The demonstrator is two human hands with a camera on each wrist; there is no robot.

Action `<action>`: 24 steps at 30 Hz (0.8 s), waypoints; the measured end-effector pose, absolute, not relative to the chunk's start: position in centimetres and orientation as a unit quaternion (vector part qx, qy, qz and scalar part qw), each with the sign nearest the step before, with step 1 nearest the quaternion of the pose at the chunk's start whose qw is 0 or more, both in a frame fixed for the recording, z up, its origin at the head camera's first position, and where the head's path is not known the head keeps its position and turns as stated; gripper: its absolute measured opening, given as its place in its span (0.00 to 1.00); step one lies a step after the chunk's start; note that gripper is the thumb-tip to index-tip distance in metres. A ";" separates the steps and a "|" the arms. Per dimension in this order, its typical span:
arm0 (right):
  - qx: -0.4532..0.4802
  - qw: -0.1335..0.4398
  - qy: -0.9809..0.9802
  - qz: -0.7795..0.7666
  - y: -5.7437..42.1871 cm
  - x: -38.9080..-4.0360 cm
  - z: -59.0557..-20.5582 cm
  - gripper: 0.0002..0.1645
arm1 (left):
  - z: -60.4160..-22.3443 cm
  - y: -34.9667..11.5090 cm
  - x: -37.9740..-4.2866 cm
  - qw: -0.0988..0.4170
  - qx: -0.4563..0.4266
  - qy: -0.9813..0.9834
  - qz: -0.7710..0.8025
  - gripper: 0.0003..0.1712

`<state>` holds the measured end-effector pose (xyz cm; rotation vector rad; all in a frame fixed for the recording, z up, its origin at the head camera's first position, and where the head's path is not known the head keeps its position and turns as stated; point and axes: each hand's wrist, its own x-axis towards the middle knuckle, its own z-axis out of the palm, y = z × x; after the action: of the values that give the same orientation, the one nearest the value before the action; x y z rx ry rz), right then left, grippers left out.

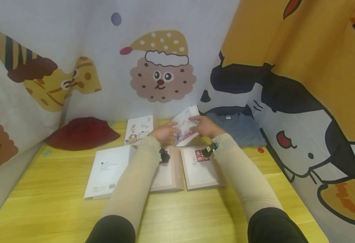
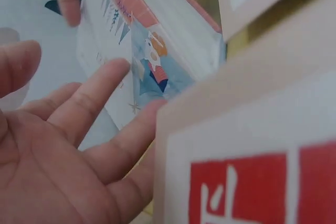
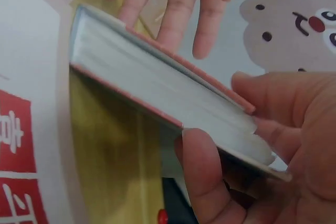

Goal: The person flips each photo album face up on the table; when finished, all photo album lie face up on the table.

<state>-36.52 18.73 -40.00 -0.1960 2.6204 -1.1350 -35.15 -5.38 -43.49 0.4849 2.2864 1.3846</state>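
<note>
A thick white book point(image 1: 184, 122) stands tilted over the back of the table, with blue and coral artwork on its cover. My right hand point(image 1: 207, 126) grips it by one end, thumb and fingers on opposite covers, as the right wrist view shows of the book's page block point(image 3: 157, 77). Spread fingers of my left hand point(image 1: 164, 133) are right at the book's other side; in the left wrist view that hand point(image 2: 68, 145) is palm up, fingertips beside the cover. Below the hands lie two pink-bordered books with red squares, one on the left point(image 1: 169, 179) and one on the right point(image 1: 204, 173).
Another white book point(image 1: 139, 130) lies at the back, left of my hands. A white book with a barcode point(image 1: 106, 177) lies front left. A dark red hat point(image 1: 83, 134) and a folded blue shirt point(image 1: 236, 130) flank them on the yellow table point(image 1: 195, 216). Printed curtains point(image 1: 104, 40) hang behind.
</note>
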 end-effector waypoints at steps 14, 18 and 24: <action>-0.063 0.168 0.899 -0.399 20.8 -37.4 -42.4 0.38 | -44.3 -6.3 -35.1 0.245 0.062 0.790 0.558 0.40; -0.063 0.171 0.910 -0.373 21.3 -37.6 -42.8 0.39 | -44.1 -6.2 -35.1 0.240 0.060 0.795 0.554 0.40; -0.037 0.184 0.917 -0.352 21.7 -38.0 -43.4 0.41 | -43.5 -5.8 -34.8 0.256 0.043 0.767 0.587 0.40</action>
<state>-37.95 21.68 -43.43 -0.1031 2.5848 -0.9933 -34.79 -5.83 -43.48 0.1155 2.0816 1.5946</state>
